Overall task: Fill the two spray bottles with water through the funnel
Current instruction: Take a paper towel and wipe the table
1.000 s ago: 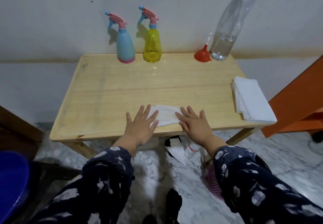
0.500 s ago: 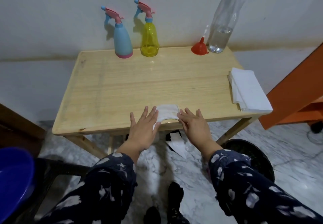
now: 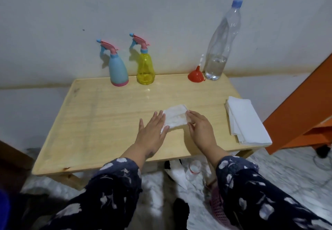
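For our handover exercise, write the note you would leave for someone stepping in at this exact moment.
Left hand: open, flat on the folded cloth's edge.
Right hand: fingers on the cloth's other edge; no firm grip seen.
Blue spray bottle and yellow spray bottle: at the table's back edge, heads on.
Red funnel: upside down beside the capped water bottle.
Done: nothing filled.
Left: remove spray heads, place funnel, pour, refit.

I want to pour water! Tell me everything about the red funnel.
The funnel is small, red and looks like plastic. It stands upside down, wide mouth on the table, narrow spout pointing up, with a little tab at its rim. It sits at the far edge near the wall, right beside the clear water bottle. No hand touches it.
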The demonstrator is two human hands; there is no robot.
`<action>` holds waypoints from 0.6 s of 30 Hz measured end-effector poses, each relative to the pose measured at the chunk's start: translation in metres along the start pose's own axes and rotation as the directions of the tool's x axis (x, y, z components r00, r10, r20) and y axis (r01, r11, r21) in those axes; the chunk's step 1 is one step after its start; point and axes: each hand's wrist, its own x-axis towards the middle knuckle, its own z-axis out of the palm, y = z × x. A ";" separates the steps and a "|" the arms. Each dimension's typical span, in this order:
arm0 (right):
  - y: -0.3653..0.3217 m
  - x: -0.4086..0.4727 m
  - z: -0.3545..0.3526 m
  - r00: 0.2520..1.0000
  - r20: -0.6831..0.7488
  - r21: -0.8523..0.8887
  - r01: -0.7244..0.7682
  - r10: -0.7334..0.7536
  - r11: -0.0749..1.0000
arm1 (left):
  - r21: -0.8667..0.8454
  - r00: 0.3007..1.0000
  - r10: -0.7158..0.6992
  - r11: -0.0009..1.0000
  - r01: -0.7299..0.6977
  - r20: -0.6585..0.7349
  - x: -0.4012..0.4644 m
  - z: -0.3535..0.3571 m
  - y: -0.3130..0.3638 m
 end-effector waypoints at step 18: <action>0.112 0.198 0.035 0.953 0.301 -0.445 0.112 0.031 0.888 | 0.150 0.977 -0.198 0.971 0.184 0.079 0.227 -0.002 -0.005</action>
